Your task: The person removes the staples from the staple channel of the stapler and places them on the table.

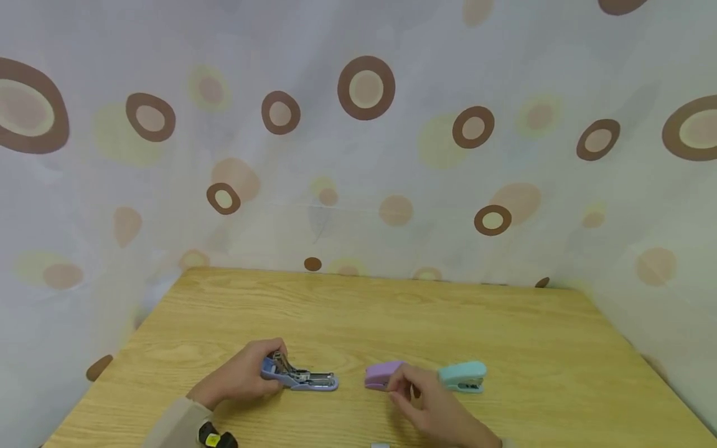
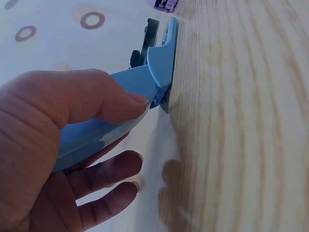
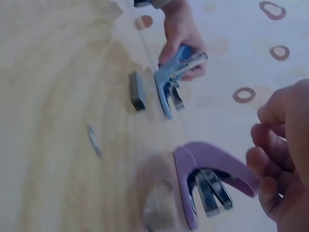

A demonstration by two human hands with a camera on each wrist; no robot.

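Note:
My left hand point(image 1: 252, 373) grips the rear of a blue stapler point(image 1: 315, 381), thumb along its side in the left wrist view. This stapler is swung open, its metal staple channel bared and its base along the table. My right hand point(image 1: 422, 398) is over the table at a purple stapler point(image 1: 382, 374), overlapping it in the head view. In the right wrist view the right fingers point(image 3: 268, 159) are loosely curled, with no object visible between them. The purple stapler point(image 3: 212, 157) stands beside them with its metal parts showing.
A turquoise stapler point(image 1: 463, 376) stands right of the purple one, partly behind my right hand. A small grey block point(image 3: 137, 91) and a thin silvery strip point(image 3: 94, 140) lie on the wooden table point(image 1: 336, 311). A patterned curtain point(image 1: 358, 155) rises behind the table.

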